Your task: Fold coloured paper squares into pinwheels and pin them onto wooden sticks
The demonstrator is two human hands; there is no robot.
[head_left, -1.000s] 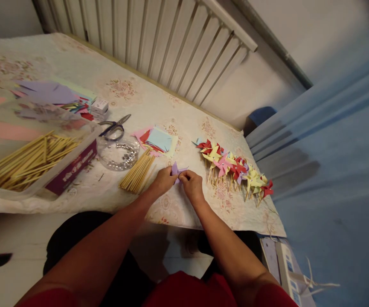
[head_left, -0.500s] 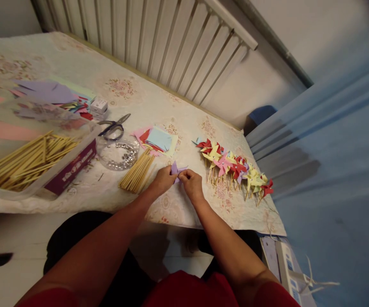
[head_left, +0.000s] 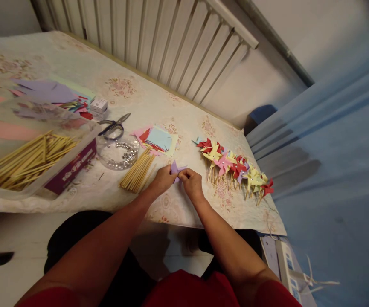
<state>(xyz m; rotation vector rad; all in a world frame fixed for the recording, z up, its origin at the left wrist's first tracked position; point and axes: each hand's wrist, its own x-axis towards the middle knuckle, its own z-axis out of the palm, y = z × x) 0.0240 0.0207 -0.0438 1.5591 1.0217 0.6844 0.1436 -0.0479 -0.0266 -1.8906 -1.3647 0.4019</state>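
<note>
Both hands, left (head_left: pixel 162 181) and right (head_left: pixel 191 183), pinched a purple paper pinwheel (head_left: pixel 176 170) over the floral-clothed table (head_left: pixel 146 102) near its front edge. A radiator (head_left: pixel 158 38) ran behind; a blue curtain (head_left: pixel 331 162) hung alongside.

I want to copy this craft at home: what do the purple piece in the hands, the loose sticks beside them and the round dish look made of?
The purple piece, pinched by left hand and right hand, looks like thin matte coloured paper: it folds into sharp points. The loose sticks seem pale bare wood or bamboo. The round dish looks like clear plastic, perhaps glass; the table shows through it.
</note>
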